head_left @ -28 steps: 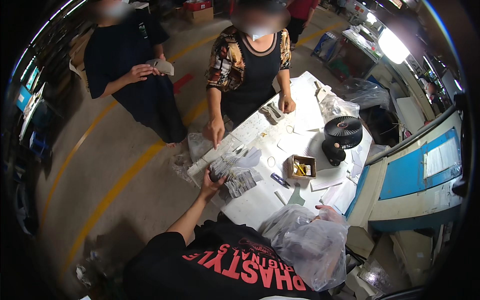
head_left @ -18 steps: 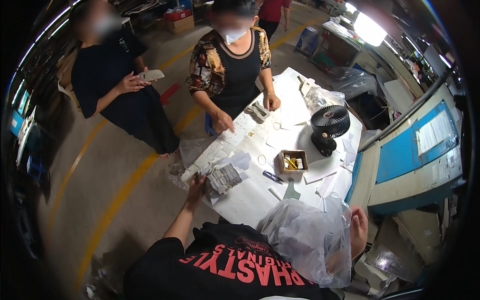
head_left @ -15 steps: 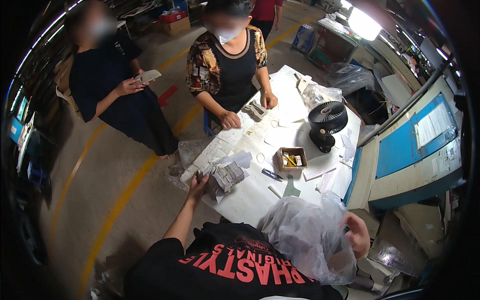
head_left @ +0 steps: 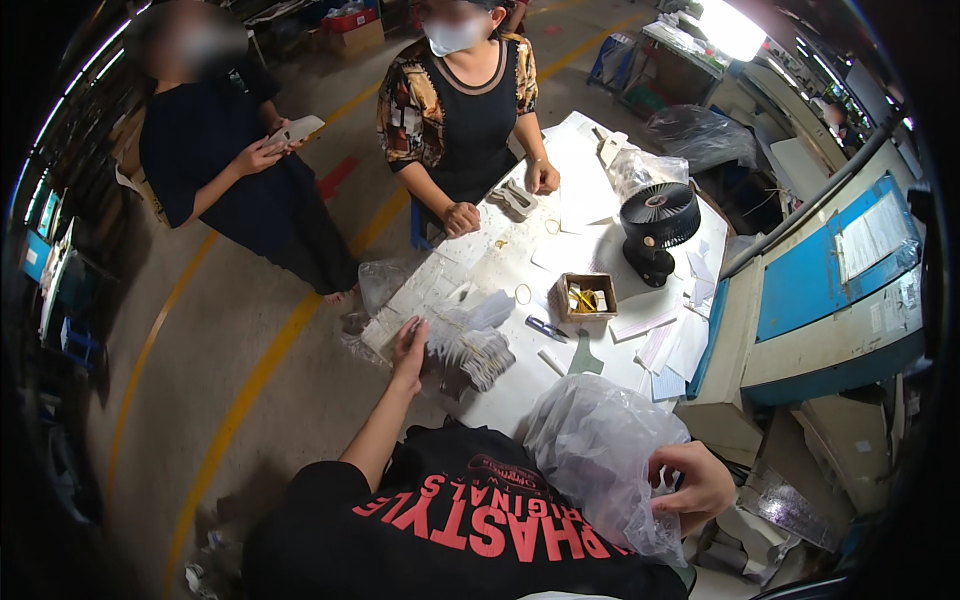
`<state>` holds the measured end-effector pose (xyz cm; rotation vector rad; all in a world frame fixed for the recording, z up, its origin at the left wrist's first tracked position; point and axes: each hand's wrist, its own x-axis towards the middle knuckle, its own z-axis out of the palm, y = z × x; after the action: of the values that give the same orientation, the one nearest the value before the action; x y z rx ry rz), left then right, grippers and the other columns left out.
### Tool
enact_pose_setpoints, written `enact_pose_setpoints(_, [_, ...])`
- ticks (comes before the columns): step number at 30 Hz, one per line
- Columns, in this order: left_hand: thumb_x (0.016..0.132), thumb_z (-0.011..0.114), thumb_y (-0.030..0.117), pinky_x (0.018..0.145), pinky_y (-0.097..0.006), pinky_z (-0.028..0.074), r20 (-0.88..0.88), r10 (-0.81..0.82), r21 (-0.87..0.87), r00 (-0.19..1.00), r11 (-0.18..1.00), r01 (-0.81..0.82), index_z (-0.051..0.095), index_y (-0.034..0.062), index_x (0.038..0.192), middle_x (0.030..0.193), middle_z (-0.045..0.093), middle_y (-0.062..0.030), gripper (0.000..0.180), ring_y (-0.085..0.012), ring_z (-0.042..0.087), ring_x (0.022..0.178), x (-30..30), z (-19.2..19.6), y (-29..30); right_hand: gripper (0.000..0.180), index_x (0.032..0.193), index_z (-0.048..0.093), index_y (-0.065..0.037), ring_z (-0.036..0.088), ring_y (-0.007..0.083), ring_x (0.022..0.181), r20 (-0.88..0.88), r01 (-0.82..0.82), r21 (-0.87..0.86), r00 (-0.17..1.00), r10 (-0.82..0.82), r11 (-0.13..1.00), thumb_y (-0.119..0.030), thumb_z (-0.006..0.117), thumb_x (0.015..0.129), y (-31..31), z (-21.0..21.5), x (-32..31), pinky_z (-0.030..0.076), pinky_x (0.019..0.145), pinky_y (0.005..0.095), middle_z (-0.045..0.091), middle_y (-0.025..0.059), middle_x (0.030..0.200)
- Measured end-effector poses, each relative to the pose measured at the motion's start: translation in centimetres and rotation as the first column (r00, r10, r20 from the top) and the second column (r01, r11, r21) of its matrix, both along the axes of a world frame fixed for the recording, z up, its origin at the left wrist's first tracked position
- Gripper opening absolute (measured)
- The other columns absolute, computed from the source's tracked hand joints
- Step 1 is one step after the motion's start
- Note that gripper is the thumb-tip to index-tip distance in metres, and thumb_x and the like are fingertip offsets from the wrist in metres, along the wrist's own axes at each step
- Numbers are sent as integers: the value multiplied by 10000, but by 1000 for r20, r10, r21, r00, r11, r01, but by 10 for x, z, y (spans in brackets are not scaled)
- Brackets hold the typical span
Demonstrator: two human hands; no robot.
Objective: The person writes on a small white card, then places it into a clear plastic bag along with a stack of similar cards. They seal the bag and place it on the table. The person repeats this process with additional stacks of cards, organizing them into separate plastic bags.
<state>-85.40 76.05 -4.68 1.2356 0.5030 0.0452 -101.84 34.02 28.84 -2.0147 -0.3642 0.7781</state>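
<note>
At the table's near left edge, my left hand (head_left: 408,352) closes on the side of a fanned stack of thin grey-white cut pieces (head_left: 475,358). Blur hides the exact finger contact. A crumpled clear plastic bag (head_left: 590,430) lies against the near edge in front of my torso. My right hand (head_left: 695,485) is at its right side, with curled fingers around the thin film. A blue-grey pen-like tool (head_left: 546,328) and a flat dark green cut piece (head_left: 587,354) lie beyond the bag.
The white table (head_left: 500,285) holds a small open box (head_left: 585,298) of small items, a black fan (head_left: 658,230) and loose papers (head_left: 680,340). One person (head_left: 460,130) rests both hands by a grey shaped piece (head_left: 514,199). Another person (head_left: 215,160) stands left, holding a pale object.
My right hand has moved left and nearer onto the bag. The stack at my left hand has shifted slightly right and fanned out. The view has shifted a little.
</note>
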Motion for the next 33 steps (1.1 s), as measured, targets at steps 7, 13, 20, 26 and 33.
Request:
enact_pose_setpoints(7, [1015,711,372,1069,-318,444,-45,-81,-12,996,997,80,668,-11,1340,1320,680,-78,504,-173,606,1223,2,-12,-6,400,1058,739,-32,693,189,717,163,127,-98,980,-110,987,-243,911,765,22,-41,-16,536,665,322,732,108,831])
enact_pose_setpoints(13, [1010,603,542,1074,-396,469,-75,-88,-199,993,977,72,574,30,1438,1397,638,-75,668,-239,622,1251,4,-3,3,339,904,761,-45,697,217,598,101,415,-274,910,-403,868,-275,921,714,17,-28,-37,542,605,337,713,111,707])
enact_pose_setpoints(20, [1060,492,528,1065,-402,498,10,-236,-518,972,830,207,549,17,1446,1374,651,-101,644,-249,641,1234,9,-12,26,259,890,746,-11,678,178,579,281,317,-345,933,-225,884,-217,856,779,35,-11,-21,539,594,324,696,115,683])
enact_pose_setpoints(26, [1063,475,544,1067,-406,505,49,-271,-359,961,893,270,541,35,1458,1369,653,-110,647,-250,645,1236,3,-13,29,231,993,695,41,643,155,659,247,763,292,523,-816,577,-168,744,906,29,-50,-51,511,636,273,693,87,789])
enact_pose_setpoints(33, [1062,475,549,1074,-409,507,53,-271,-228,961,934,276,539,43,1458,1370,653,-112,645,-249,650,1231,4,2,30,281,1119,601,31,464,55,590,-178,592,806,254,-951,7,-244,551,1098,39,-48,-35,338,490,218,555,19,808])
